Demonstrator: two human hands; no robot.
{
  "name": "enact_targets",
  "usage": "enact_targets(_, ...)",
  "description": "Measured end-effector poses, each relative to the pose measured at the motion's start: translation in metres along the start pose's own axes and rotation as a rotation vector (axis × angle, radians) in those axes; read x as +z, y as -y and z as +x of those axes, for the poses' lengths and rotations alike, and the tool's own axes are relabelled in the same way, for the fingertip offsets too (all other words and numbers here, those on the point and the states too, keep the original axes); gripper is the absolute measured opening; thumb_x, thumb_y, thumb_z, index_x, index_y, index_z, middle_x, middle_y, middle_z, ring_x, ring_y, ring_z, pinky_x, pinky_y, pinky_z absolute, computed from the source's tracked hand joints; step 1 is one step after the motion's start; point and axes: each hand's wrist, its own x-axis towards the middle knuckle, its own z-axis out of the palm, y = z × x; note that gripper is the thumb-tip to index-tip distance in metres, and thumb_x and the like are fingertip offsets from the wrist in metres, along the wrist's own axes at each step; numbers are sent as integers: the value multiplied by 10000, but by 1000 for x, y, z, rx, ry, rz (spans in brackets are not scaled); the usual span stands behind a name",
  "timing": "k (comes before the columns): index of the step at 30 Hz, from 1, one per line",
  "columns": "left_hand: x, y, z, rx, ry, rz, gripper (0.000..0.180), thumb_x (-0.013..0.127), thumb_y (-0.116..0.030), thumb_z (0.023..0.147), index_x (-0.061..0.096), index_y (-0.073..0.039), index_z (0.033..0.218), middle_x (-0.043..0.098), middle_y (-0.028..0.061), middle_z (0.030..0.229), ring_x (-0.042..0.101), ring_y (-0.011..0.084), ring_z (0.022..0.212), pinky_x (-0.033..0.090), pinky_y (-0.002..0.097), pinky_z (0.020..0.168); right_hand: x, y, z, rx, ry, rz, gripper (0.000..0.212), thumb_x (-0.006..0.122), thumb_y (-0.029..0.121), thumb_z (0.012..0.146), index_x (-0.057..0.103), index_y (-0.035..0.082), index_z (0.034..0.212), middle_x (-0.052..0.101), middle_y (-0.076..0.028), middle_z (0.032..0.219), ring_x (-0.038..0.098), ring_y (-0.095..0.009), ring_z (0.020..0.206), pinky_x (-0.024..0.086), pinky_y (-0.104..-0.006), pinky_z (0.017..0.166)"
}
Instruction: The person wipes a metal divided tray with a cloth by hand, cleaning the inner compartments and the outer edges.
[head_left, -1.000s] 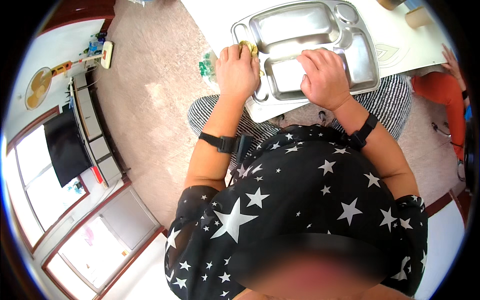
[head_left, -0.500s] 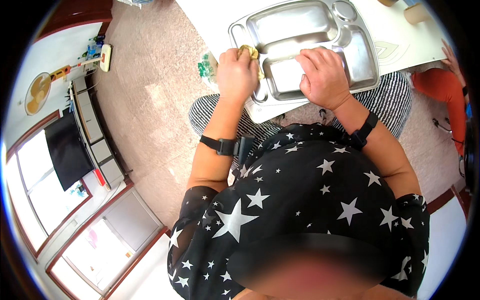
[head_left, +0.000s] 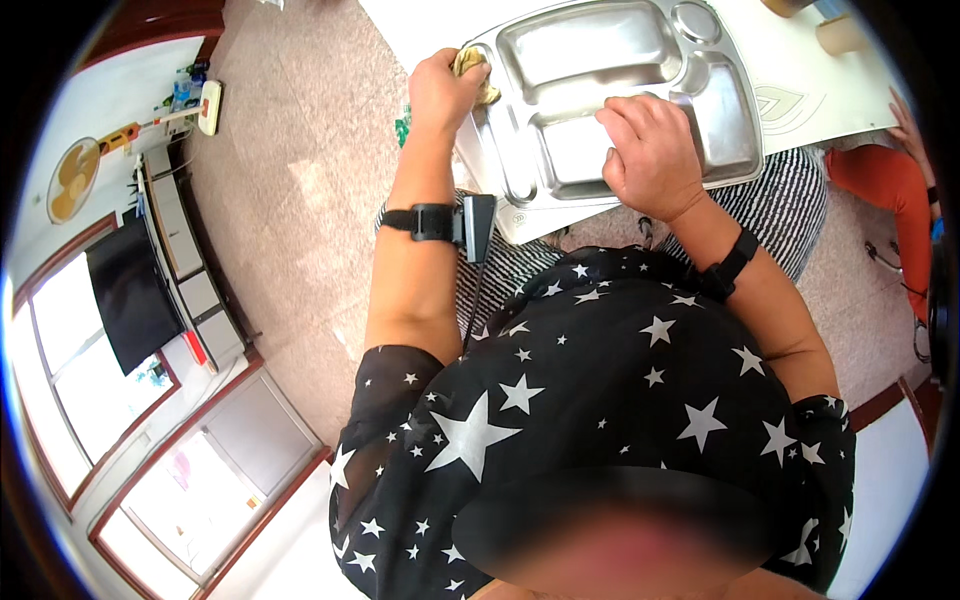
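Note:
A stainless steel compartment tray [head_left: 600, 95] lies near the table edge, above my lap. At its left rim my left hand [head_left: 440, 95] is closed on a crumpled yellowish cloth [head_left: 471, 66], and part of the cloth hangs over the tray's edge. My right hand [head_left: 655, 155] rests on the tray between the lower middle and right compartments. Its fingers are curled down against the metal with the thumb apart, and their tips are partly hidden.
The tray sits on a white table [head_left: 810, 100] with a leaf-like pattern. Brownish cups [head_left: 842, 34] stand at its far right, where another person's hand [head_left: 903, 120] is close to the edge. A green-marked wrapper [head_left: 402, 130] shows beside my left wrist.
My left hand has moved left and away from me with the cloth, from inside the tray's left side to its outer rim. My right hand stays nearly where it was.

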Motion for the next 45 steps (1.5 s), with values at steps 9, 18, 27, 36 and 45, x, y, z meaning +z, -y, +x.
enact_targets(9,-6,3,14,8,66,13,341,834,-274,788,764,-5,985,750,164,836,719,290,762,560,391,742,-1,0,2,-8,-13,2,404,647,105,723,646,55,1124,651,-99,1148,603,-289,1063,467,-452,949)
enact_targets(18,-14,-3,24,-68,148,127,326,834,-273,796,771,-4,969,744,172,819,724,284,764,566,394,752,-2,2,2,11,10,45,433,640,75,709,642,42,1141,642,-110,1176,595,-310,1105,455,-461,951)
enact_targets(27,-12,-5,18,-25,120,140,346,832,-281,809,761,21,963,737,180,806,722,286,747,571,401,736,1,3,1,-6,-18,23,396,657,121,729,643,70,1121,645,-87,1145,596,-280,1077,460,-448,957)
enact_targets(36,-13,-6,24,-43,133,105,423,887,-279,760,755,37,1009,744,164,836,722,246,775,568,386,744,0,1,0,4,-9,-10,387,656,119,739,647,74,1123,645,-87,1165,596,-280,1089,454,-450,983)
enact_targets(45,-16,-10,24,-52,175,85,400,875,-298,773,761,26,977,741,178,812,719,268,730,575,379,695,0,1,-1,12,-9,5,433,633,85,713,645,44,1144,644,-106,1182,596,-303,1111,454,-459,963)
